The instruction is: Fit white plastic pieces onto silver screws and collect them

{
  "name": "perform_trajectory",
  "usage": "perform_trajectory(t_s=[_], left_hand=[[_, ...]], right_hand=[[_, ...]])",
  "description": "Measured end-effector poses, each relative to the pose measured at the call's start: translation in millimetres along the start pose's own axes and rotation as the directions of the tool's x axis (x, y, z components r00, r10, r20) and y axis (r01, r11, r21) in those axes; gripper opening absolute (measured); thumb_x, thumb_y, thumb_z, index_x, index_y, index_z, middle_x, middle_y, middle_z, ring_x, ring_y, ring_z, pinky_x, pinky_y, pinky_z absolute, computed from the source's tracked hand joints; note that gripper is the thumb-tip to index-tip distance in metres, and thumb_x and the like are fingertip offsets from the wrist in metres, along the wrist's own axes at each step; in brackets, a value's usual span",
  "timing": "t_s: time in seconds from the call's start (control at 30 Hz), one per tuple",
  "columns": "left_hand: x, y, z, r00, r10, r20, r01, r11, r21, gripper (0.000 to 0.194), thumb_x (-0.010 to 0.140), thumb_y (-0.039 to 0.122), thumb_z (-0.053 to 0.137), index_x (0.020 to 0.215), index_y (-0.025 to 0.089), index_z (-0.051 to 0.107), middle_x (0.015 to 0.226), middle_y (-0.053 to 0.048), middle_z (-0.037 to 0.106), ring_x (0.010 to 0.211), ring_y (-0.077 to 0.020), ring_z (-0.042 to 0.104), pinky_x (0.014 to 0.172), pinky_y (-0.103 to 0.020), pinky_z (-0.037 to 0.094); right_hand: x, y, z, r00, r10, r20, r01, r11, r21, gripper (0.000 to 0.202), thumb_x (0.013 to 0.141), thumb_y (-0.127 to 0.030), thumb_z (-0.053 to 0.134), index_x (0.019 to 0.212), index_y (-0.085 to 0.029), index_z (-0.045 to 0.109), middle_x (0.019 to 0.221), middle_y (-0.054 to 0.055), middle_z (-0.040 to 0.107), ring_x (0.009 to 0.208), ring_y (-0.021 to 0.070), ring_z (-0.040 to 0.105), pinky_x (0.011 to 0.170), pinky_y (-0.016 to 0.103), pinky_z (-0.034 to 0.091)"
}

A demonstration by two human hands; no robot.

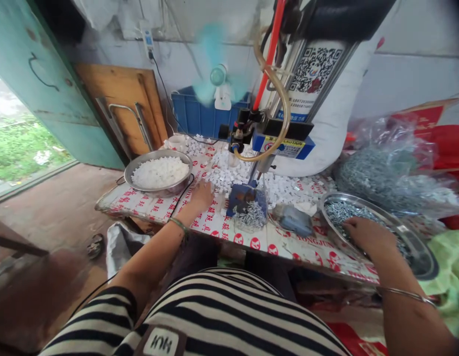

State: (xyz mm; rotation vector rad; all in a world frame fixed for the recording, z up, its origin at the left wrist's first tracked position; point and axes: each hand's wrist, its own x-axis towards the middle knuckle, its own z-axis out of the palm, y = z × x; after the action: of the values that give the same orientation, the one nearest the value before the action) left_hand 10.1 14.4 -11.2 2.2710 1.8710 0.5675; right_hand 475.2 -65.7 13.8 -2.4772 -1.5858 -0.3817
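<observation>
My left hand [202, 197] is over the printed table cover, left of the small blue press base [236, 198]; its fingers point toward scattered white plastic pieces [225, 178], and their tips are too unclear to read. My right hand [370, 236] reaches into an oval metal tray [418, 242] of small metal screws [338, 210], its fingertips down among them. A loose heap of screws [251, 216] lies at the front of the press base. A round metal bowl [158, 188] heaped with white pieces [160, 171] stands to the left of my left hand.
A press with a blue box [283, 143] and a hose [286, 109] rises over the table. Behind are a spinning fan [219, 75] and a blue crate [195, 116]. A grey-blue object [296, 220] lies before the oval tray; a plastic bag of metal parts [377, 173] sits at right.
</observation>
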Motion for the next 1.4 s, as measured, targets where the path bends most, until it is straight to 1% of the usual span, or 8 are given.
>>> perform_trajectory(t_s=[0.13, 0.3, 0.53, 0.67, 0.83, 1.03, 1.17, 1.4], left_hand=[[-9.5, 7.5, 9.9, 0.984, 0.147, -0.104, -0.158, 0.982, -0.107, 0.042, 0.081, 0.018, 0.046, 0.122, 0.011, 0.044, 0.131, -0.019, 0.041, 0.126, -0.0269, 0.034, 0.101, -0.043, 0.033], [2.2, -16.3, -6.4, 0.991, 0.031, -0.127, -0.041, 0.997, -0.073, 0.038, 0.082, 0.012, 0.038, 0.118, 0.008, 0.048, 0.12, -0.019, 0.051, 0.116, -0.0236, 0.044, 0.1, -0.039, 0.035], [30.6, -11.8, -20.3, 0.996, 0.075, -0.043, -0.068, 0.987, 0.144, 0.023, 0.077, 0.006, 0.042, 0.079, 0.012, 0.064, 0.095, -0.017, 0.062, 0.11, -0.032, 0.046, 0.093, -0.052, 0.03], [62.3, -12.6, -21.7, 0.99, 0.051, 0.13, -0.09, 0.945, 0.315, 0.008, 0.068, 0.012, 0.059, 0.062, 0.013, 0.062, 0.075, -0.013, 0.064, 0.109, -0.0367, 0.045, 0.095, -0.06, 0.018], [73.6, -25.6, -16.5, 0.985, 0.067, 0.158, -0.11, 0.953, 0.281, 0.012, 0.069, 0.022, 0.061, 0.061, 0.013, 0.063, 0.078, -0.012, 0.064, 0.114, -0.0368, 0.042, 0.097, -0.059, 0.018], [68.2, -23.9, -8.8, 0.992, 0.07, 0.101, -0.088, 0.979, 0.184, 0.013, 0.065, 0.016, 0.058, 0.073, 0.014, 0.069, 0.092, -0.017, 0.063, 0.124, -0.0418, 0.03, 0.095, -0.065, 0.011], [67.3, -18.1, -7.1, 0.992, 0.056, 0.113, -0.079, 0.974, 0.213, 0.025, 0.065, 0.015, 0.056, 0.086, 0.011, 0.069, 0.1, -0.021, 0.061, 0.125, -0.0413, 0.028, 0.096, -0.065, 0.011], [56.7, 1.2, -48.8, 0.977, 0.082, 0.196, -0.174, 0.837, 0.519, 0.019, 0.07, 0.012, 0.052, 0.078, 0.012, 0.069, 0.095, -0.018, 0.064, 0.108, -0.0351, 0.047, 0.094, -0.058, 0.02]], right_hand=[[-2.9, -3.2, -8.9, 0.972, 0.052, 0.23, -0.046, 0.998, -0.03, 0.017, 0.068, -0.029, 0.059, 0.077, -0.025, 0.073, 0.079, 0.012, 0.065, 0.05, 0.016, 0.045, 0.057, 0.036, 0.031], [-6.1, -15.3, -22.2, 0.941, 0.111, 0.319, -0.073, 0.989, -0.127, 0.017, 0.073, -0.027, 0.054, 0.075, -0.025, 0.071, 0.09, 0.012, 0.065, 0.068, 0.0225, 0.055, 0.064, 0.039, 0.033], [-6.7, -22.8, -30.1, 0.94, 0.229, 0.254, -0.205, 0.972, -0.118, 0.021, 0.078, -0.032, 0.053, 0.088, -0.025, 0.07, 0.096, 0.014, 0.064, 0.073, 0.0232, 0.056, 0.064, 0.038, 0.03], [-5.7, -21.9, -27.5, 0.953, 0.173, 0.25, -0.158, 0.984, -0.077, 0.018, 0.075, -0.03, 0.057, 0.083, -0.023, 0.071, 0.088, 0.014, 0.065, 0.061, 0.0188, 0.052, 0.059, 0.034, 0.028], [-6.5, -15.9, -19.0, 0.982, 0.055, 0.179, -0.048, 0.998, -0.043, 0.016, 0.074, -0.026, 0.059, 0.081, -0.02, 0.072, 0.076, 0.012, 0.064, 0.049, 0.0132, 0.041, 0.055, 0.032, 0.024], [-6.3, -17.0, -22.5, 0.962, 0.089, 0.257, -0.079, 0.996, -0.051, 0.018, 0.074, -0.027, 0.059, 0.085, -0.021, 0.072, 0.077, 0.01, 0.062, 0.051, 0.0117, 0.038, 0.057, 0.032, 0.024], [-7.7, -16.6, -22.2, 0.977, 0.063, 0.206, -0.06, 0.998, -0.021, 0.016, 0.073, -0.025, 0.06, 0.08, -0.019, 0.072, 0.075, 0.012, 0.062, 0.052, 0.0128, 0.041, 0.057, 0.034, 0.024], [-11.5, -22.9, -32.0, 0.951, 0.196, 0.237, -0.195, 0.98, -0.029, 0.024, 0.079, -0.026, 0.053, 0.092, -0.016, 0.07, 0.092, 0.017, 0.063, 0.073, 0.0205, 0.055, 0.062, 0.035, 0.027]])
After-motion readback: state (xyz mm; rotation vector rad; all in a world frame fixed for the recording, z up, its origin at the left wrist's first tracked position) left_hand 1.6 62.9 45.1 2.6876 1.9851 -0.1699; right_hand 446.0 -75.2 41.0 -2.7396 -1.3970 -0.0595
